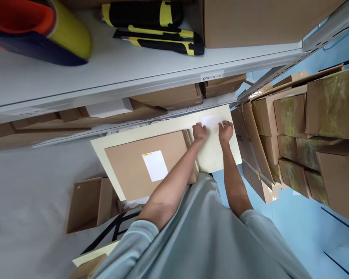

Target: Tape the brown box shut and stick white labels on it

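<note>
In the head view, both hands meet over a small white slip [211,120] right of centre in the frame, above the bare right end of the cream desk [215,157]. The left hand [200,132] has its curled fingers at the slip's left edge, and the right hand [226,132] pinches the opposite edge. Held from both sides, the paper is probably steadied and stretched flat. The hands are small in the frame, so I cannot tell whether the slip lies against the desk or is raised a little.

A flat cardboard carton [125,164] takes up the middle of the desk, its broad face up, which likely makes it stable and turns its white label [155,166] toward the worker. The left forearm passes over its right end, as the slip lies beyond it; the bare strip there presumably gives both hands room.

Across the top of the frame, a grey-white shelf [107,73] carries two black-and-yellow cutters [144,14] [170,42] lying side by side near its front, perhaps for easy reach. Taped cartons [327,102] are stacked at the right, apparently to save floor space. At the lower left, an open brown box [85,203] sits below desk level, out of the working area.
</note>
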`<state>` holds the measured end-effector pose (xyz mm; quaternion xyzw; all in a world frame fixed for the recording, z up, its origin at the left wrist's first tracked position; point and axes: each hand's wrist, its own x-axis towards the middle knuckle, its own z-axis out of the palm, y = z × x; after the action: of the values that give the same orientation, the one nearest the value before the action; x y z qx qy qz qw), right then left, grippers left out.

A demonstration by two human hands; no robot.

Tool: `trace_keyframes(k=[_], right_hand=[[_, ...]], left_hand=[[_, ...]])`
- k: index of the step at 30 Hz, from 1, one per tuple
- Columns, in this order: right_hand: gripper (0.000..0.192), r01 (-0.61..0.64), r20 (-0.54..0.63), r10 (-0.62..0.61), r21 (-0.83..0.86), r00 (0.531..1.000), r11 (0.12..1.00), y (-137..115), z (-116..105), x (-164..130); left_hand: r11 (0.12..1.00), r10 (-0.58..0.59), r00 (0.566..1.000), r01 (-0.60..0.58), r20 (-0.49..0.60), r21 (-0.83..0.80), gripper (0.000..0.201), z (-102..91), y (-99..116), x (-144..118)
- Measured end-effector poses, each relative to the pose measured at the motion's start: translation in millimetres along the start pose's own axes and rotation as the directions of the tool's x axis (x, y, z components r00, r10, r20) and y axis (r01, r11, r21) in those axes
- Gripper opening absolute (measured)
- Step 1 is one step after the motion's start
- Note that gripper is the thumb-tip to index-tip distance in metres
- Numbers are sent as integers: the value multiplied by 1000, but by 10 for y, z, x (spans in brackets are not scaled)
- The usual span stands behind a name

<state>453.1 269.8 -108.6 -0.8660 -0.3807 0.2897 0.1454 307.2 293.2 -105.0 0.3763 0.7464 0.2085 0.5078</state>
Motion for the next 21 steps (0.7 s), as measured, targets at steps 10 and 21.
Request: trace_keyframes(k=[10, 21], right_hand=[[33, 96, 22, -95, -87, 995, 992, -200, -210, -165], [49, 276, -2, -278, -98, 961, 956, -361, -367, -568]], left_hand=[[986, -165, 982, 166, -96, 8, 11, -66, 93, -25], [985, 64, 998, -62, -8, 158, 33, -292, 617, -223]])
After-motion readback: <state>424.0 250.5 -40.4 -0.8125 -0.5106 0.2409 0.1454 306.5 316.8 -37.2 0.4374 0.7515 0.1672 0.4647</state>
